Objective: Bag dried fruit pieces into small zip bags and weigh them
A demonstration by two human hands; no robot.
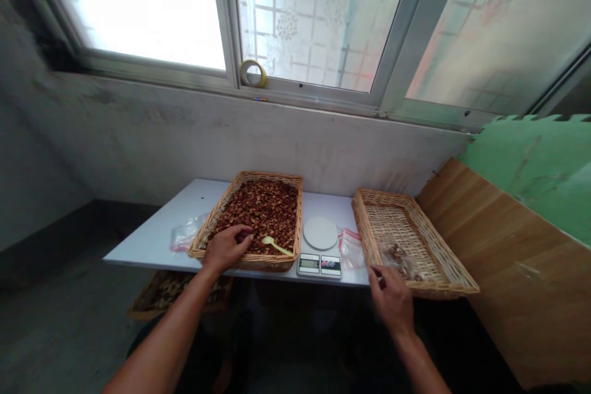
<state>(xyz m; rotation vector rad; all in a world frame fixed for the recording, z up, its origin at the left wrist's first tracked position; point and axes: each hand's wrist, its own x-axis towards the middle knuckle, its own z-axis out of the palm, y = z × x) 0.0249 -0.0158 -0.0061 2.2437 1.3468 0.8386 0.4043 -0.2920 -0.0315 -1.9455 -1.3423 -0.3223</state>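
At the front left corner of a wicker basket [299,209] full of dried reddish-brown pieces [263,209], my left hand [226,248] lies over the rim. Its fingers are loosely bent and apart, with nothing visible in them. A pale yellow spoon [279,247] rests on the pieces, right of that hand. My right hand [393,298] has its fingers curled at the front left corner of a second wicker basket [362,221]. Inside this basket, near the hand, lie clear bags [401,258] with some brown pieces. Between the baskets stands a white kitchen scale [321,234], its plate bare.
Clear plastic bags with red edges [351,249] lie right of the scale, and more bags [187,234] lie left of the full basket. Under the white table [152,234] is another basket [143,305]. A wooden board [512,258] borders the right side. A tape roll [253,74] stands on the sill.
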